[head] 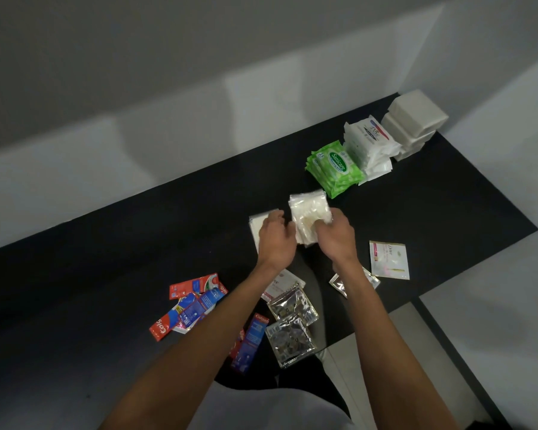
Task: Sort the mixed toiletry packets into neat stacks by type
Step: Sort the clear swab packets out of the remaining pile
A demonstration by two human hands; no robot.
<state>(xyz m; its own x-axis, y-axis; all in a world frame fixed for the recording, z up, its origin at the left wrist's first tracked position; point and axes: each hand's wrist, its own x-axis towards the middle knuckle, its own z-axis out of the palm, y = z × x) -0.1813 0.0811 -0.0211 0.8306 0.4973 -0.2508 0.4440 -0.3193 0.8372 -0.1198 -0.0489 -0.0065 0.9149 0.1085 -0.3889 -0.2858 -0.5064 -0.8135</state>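
Right hand: fingers curled round the near end of a clear packet bundle, held up off the table. Left hand: fingers curled, back of hand to camera. Can't tell if they pinch the bundle's edge or rest on the flat white packets under them.

Risks from here:
- Bundle is thin, glossy, crinkly film with pale contents, several layers loose. Gripped at one end only, so the layers can fan and slide out.
- If it's set down skewed on the flat white packets, slick film on film means the stack creeps.
- Forearms cross the unsorted stuff nearer me than the fingers. Dragging back could sweep the foil sachets or the toothpaste sachets to the table edge. One foil sachet looks close to the edge already.
- The Dove sachet, right of my fingers, is light and flat, and a sleeve-level brush would shift it.

Materials:
- Foil sachets: square, mirror-silver, wrinkled.
- Toothpaste sachets: narrow red and blue strips, overlapping.
- Beyond the fingers, to the right: green wipe packs, soft and pillowy, stacked. Touching them, white wipe packs, taller stack, leaning a bit. Then white blocks, rigid and matte.
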